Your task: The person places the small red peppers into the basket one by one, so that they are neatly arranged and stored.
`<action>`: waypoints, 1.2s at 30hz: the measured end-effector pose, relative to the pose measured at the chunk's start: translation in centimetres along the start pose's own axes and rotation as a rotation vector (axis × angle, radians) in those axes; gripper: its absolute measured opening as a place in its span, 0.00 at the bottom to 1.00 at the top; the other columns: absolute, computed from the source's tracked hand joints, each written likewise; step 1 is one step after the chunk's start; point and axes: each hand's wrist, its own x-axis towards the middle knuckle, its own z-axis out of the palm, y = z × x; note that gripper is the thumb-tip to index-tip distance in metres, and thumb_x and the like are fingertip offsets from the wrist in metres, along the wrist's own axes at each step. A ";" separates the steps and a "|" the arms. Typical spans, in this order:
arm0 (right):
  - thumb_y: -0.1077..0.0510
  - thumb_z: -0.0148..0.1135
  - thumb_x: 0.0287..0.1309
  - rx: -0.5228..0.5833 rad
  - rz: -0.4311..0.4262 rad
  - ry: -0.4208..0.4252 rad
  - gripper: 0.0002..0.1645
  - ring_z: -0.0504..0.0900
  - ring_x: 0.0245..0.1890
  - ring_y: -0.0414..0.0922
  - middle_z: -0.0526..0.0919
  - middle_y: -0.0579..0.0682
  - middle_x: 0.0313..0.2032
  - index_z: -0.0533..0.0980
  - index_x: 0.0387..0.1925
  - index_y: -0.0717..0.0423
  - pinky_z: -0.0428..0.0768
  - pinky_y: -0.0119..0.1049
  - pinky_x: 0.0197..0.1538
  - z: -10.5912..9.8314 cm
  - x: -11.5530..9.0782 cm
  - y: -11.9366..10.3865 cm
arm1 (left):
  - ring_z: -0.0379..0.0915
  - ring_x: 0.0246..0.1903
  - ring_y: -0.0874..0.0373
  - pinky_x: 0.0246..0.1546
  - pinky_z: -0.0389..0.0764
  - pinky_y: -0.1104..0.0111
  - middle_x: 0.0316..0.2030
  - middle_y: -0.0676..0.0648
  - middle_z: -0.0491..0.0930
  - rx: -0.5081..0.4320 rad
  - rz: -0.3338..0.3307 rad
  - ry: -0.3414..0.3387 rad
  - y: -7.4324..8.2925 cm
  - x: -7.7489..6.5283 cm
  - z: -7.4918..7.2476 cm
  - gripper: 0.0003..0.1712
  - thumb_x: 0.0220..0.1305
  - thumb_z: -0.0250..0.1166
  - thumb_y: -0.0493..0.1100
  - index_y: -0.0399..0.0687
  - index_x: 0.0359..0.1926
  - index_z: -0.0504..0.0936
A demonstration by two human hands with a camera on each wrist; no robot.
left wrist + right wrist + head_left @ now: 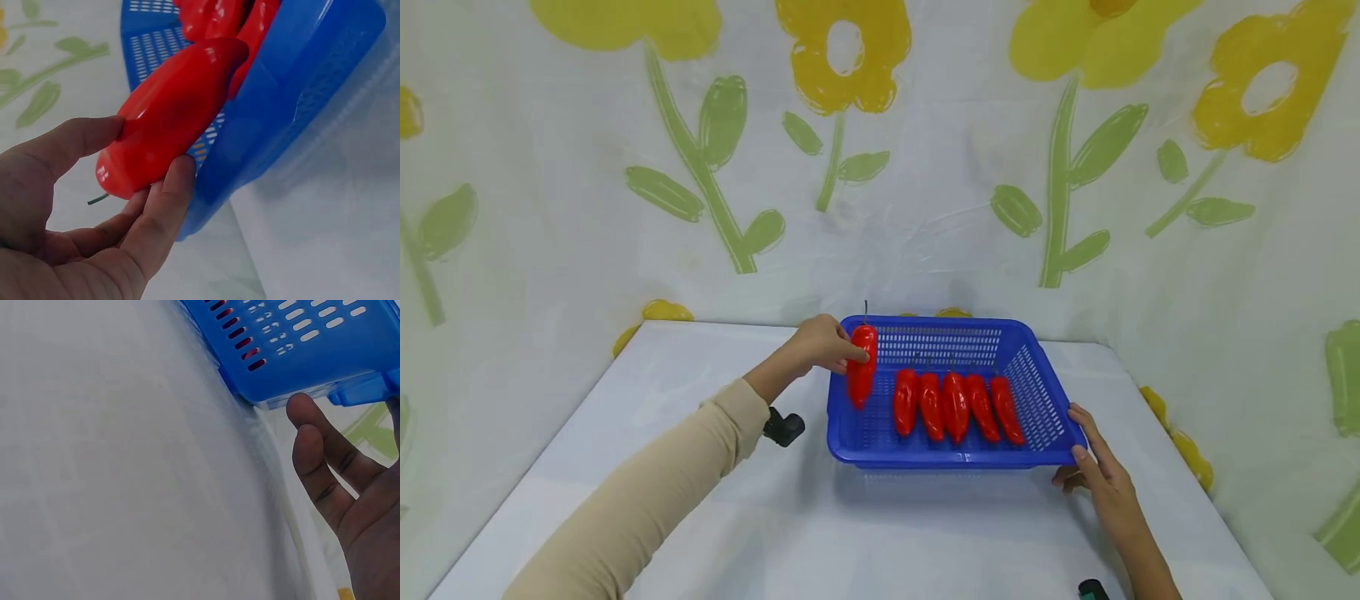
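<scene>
In the head view, my left hand (822,342) pinches a red pepper (862,367) between thumb and fingers, over the left side of a blue plastic basket (940,457). Its thin green stem points up there. The left wrist view shows the same glossy pepper (169,119) held near its stem end, close to the basket wall. Several more red peppers (955,407) lie side by side in the basket. My right hand (1108,483) holds the basket's front right corner with thumb and index finger; in the right wrist view two other fingers (309,453) hang bent below the rim.
The basket stands on a white-covered table (722,500). A black object (784,428) shows by the left wrist, and a dark one (1093,589) by the right forearm. Behind the table hangs a white cloth (925,225) with yellow flowers.
</scene>
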 end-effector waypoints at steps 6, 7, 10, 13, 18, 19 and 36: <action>0.56 0.40 0.80 -0.009 0.012 0.002 0.30 0.84 0.29 0.48 0.62 0.26 0.65 0.53 0.78 0.41 0.84 0.37 0.29 -0.3 -0.1 0.3 | 0.86 0.32 0.47 0.38 0.86 0.61 0.36 0.37 0.82 0.028 -0.030 0.013 1.2 1.4 2.0 0.20 0.55 0.76 0.40 0.30 0.40 0.77; 0.56 0.40 0.80 -0.008 0.011 0.003 0.30 0.84 0.29 0.48 0.63 0.26 0.65 0.53 0.78 0.42 0.84 0.37 0.29 -0.3 -0.2 0.4 | 0.86 0.33 0.46 0.38 0.86 0.61 0.37 0.36 0.82 0.039 -0.035 0.011 1.3 1.6 2.4 0.22 0.55 0.76 0.39 0.29 0.43 0.77; 0.56 0.40 0.80 -0.005 0.011 0.011 0.30 0.84 0.28 0.47 0.64 0.26 0.64 0.54 0.78 0.42 0.84 0.37 0.29 -0.3 -0.3 0.6 | 0.86 0.35 0.45 0.39 0.86 0.60 0.40 0.37 0.81 0.099 -0.064 0.001 1.7 2.1 3.3 0.28 0.54 0.76 0.39 0.28 0.51 0.74; 0.55 0.40 0.80 -0.006 0.018 0.009 0.30 0.84 0.28 0.47 0.63 0.26 0.64 0.54 0.78 0.41 0.84 0.37 0.29 -0.2 -0.2 0.7 | 0.86 0.37 0.46 0.39 0.86 0.62 0.39 0.38 0.80 0.188 -0.088 0.008 1.9 2.5 3.9 0.30 0.53 0.76 0.40 0.29 0.53 0.74; 0.54 0.40 0.80 -0.002 0.029 0.002 0.30 0.84 0.29 0.48 0.63 0.26 0.65 0.53 0.78 0.39 0.85 0.38 0.30 -0.1 0.0 0.7 | 0.86 0.36 0.47 0.37 0.86 0.64 0.39 0.39 0.80 0.246 -0.129 0.018 2.5 2.8 4.3 0.30 0.53 0.76 0.39 0.30 0.53 0.75; 0.53 0.41 0.80 -0.005 0.031 0.002 0.30 0.84 0.29 0.48 0.62 0.26 0.66 0.53 0.78 0.39 0.85 0.38 0.30 -0.1 0.1 0.7 | 0.86 0.36 0.47 0.38 0.86 0.64 0.39 0.39 0.80 0.245 -0.137 0.015 2.6 2.9 4.3 0.30 0.53 0.76 0.38 0.29 0.54 0.75; 0.55 0.41 0.79 -0.014 0.007 0.012 0.30 0.83 0.28 0.48 0.61 0.27 0.68 0.55 0.78 0.41 0.84 0.37 0.29 -0.2 0.2 0.4 | 0.86 0.35 0.43 0.35 0.87 0.60 0.35 0.38 0.78 0.308 -0.166 0.009 2.2 4.1 6.7 0.25 0.50 0.76 0.32 0.30 0.49 0.79</action>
